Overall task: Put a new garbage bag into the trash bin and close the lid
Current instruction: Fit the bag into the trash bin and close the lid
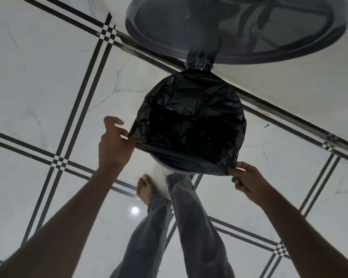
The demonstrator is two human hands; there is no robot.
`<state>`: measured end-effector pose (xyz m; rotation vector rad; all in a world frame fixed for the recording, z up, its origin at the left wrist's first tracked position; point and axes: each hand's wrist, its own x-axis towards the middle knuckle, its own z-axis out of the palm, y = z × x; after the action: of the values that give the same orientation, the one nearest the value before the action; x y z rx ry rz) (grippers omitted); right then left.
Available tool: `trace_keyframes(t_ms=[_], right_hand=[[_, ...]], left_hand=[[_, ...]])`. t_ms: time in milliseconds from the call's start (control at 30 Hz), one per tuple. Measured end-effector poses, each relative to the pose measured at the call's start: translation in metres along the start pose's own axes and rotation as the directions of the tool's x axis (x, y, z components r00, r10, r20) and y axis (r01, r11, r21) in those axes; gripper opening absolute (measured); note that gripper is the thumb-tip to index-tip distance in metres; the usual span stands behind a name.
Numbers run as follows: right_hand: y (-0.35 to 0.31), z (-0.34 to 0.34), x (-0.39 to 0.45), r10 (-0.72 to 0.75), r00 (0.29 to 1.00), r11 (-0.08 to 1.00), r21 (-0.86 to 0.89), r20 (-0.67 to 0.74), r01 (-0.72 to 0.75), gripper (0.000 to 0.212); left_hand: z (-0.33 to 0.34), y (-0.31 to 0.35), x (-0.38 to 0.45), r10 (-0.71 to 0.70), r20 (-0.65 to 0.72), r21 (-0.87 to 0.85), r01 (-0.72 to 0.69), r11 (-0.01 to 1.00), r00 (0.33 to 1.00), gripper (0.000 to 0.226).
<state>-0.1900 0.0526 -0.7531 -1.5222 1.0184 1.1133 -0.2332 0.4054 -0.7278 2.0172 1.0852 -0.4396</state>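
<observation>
A black garbage bag [191, 121] lines the round trash bin, its edge folded over the rim and its inside dark. The bin's grey lid [235, 29] stands open behind it, held by a hinge [198, 62]. My left hand [114, 143] pinches the bag's edge at the bin's left side between thumb and fingers. My right hand [247, 181] grips the bag's edge at the near right of the rim, fingers curled round the plastic. A strip of the bin's grey wall [169, 163] shows below the bag at the front.
The bin stands on a white marble-look tiled floor [48, 97] with dark stripe borders, close to a white wall [289, 87] behind it. My legs in grey jeans [181, 227] and a bare foot [144, 187] are right in front of the bin.
</observation>
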Motion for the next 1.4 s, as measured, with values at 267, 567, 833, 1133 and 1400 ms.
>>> trace_keyframes(t_ms=[267,567,833,1133,1400], right_hand=[[-0.006,0.032,0.014,0.108,0.994,0.946,0.304,0.02,-0.11,0.032],[0.005,0.047,0.021,0.096,0.97,0.994,-0.038,-0.223,-0.107,0.021],[-0.01,0.05,0.018,0.098,0.991,0.853,0.521,-0.089,-0.038,0.02],[0.004,0.056,-0.002,-0.059,0.997,0.546,0.835,-0.04,0.066,0.03],[0.007,0.053,-0.012,-0.083,0.996,0.579,0.812,-0.03,0.073,0.046]], left_hand=[[0.024,0.006,0.0,-0.551,0.282,-0.452,0.615,0.646,0.786,0.024],[0.029,0.004,-0.009,-0.557,0.241,-0.418,0.603,0.679,0.795,0.026],[0.037,-0.032,-0.01,-0.416,0.171,-0.344,0.45,0.824,0.893,0.011],[0.057,-0.011,-0.01,-0.441,0.207,-0.572,0.473,0.67,0.873,0.033],[0.054,-0.015,-0.041,-0.447,0.354,-0.777,0.524,0.349,0.822,0.032]])
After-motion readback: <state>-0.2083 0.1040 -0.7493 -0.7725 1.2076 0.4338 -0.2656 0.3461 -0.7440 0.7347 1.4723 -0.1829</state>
